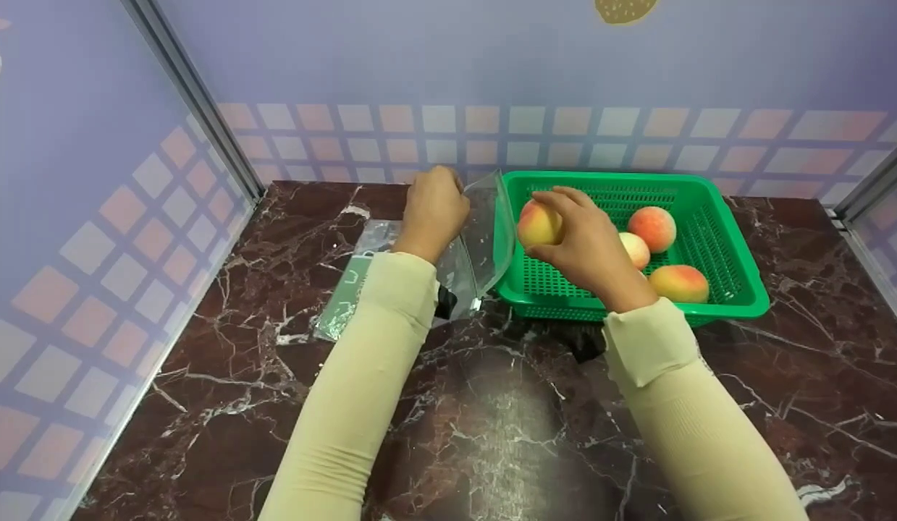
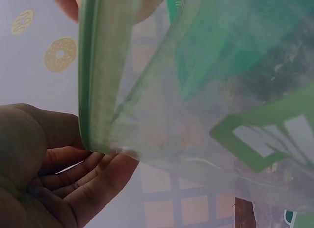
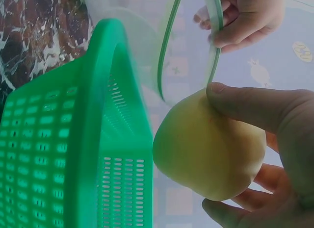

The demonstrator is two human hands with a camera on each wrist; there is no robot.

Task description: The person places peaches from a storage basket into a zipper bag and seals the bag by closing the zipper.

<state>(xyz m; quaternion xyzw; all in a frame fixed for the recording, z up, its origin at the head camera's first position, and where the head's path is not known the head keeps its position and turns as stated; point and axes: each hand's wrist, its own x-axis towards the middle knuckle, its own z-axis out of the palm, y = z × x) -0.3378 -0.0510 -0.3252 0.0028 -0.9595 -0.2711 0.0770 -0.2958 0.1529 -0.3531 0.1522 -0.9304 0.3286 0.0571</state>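
Note:
My left hand (image 1: 437, 210) pinches the edge of a clear zip bag (image 1: 489, 231), whose mouth gapes toward the basket. In the left wrist view, the fingers hold a corner of the bag (image 2: 162, 135) by its green zip strip. My right hand (image 1: 593, 242) grips a yellow-red peach (image 1: 539, 223) above the left side of a green plastic basket (image 1: 745, 289). Thumb and fingers wrap the peach (image 3: 208, 149) in the right wrist view, close to the bag's open rim. Inside the basket lie more peaches: a reddish one (image 1: 651, 229), a pale one (image 1: 635, 250) and a yellow-red one (image 1: 678, 283).
A flat plastic bag with green print (image 1: 339, 297) lies on the dark marbled table (image 1: 491, 427), left of the basket and partly behind the left arm. Tiled-pattern panels (image 1: 390, 65) stand at the back and both sides.

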